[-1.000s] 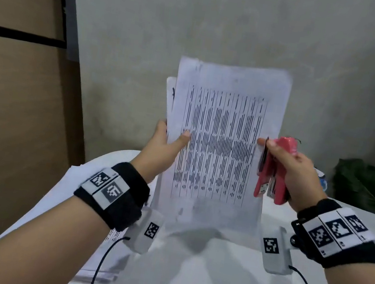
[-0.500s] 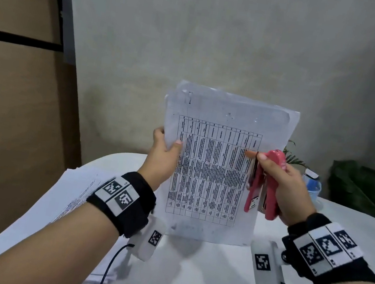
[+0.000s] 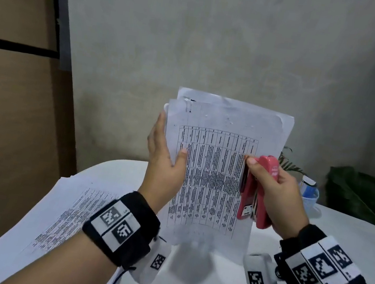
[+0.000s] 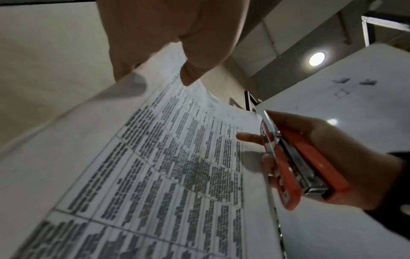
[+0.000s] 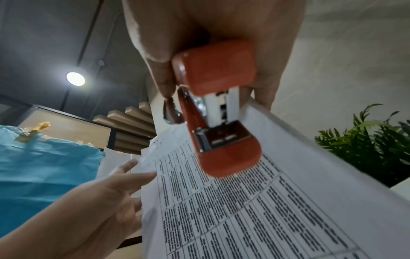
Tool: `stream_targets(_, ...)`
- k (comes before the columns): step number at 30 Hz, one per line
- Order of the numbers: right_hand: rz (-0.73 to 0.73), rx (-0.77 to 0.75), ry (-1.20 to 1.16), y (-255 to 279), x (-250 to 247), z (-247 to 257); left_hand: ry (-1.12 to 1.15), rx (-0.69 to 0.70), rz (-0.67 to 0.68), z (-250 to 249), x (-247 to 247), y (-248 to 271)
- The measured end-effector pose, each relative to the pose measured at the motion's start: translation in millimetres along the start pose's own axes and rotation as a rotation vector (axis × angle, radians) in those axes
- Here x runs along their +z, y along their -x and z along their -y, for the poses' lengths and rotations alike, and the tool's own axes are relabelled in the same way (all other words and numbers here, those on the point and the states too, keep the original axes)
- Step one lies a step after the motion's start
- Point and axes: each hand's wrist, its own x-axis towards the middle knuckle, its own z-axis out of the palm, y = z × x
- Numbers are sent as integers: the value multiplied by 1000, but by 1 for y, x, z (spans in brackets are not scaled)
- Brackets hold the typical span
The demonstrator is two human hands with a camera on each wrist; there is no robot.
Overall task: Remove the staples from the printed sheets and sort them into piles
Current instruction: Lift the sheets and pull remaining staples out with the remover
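With one pile (image 3: 64, 220) already lying on the white table (image 3: 338, 241), the left hand (image 3: 166, 160) pinches the upright printed sheets (image 3: 212, 178) and the right hand (image 3: 279, 194) grips a red stapler (image 3: 257, 190) at their edge, so sorting seems partway done.
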Motion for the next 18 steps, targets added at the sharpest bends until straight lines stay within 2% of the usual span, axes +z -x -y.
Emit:
stream_targets(4,-22,25,-23,-1,-4,-2,91,-72,-24,10,-4,-5)
stream_targets(8,24,36,-107,-3,-8,3,176,-112,-39,10,-12,-19)
stream_targets(13,42,47,-150,-5,-15,5,246,-212,22,4,-20,-36)
stream_targets(15,32,48,-163,-5,-18,4,269,-234,17,4,-21,-41)
stream_targets(18,62,14,-171,-5,-20,1,285,-256,77,1,-21,-47)
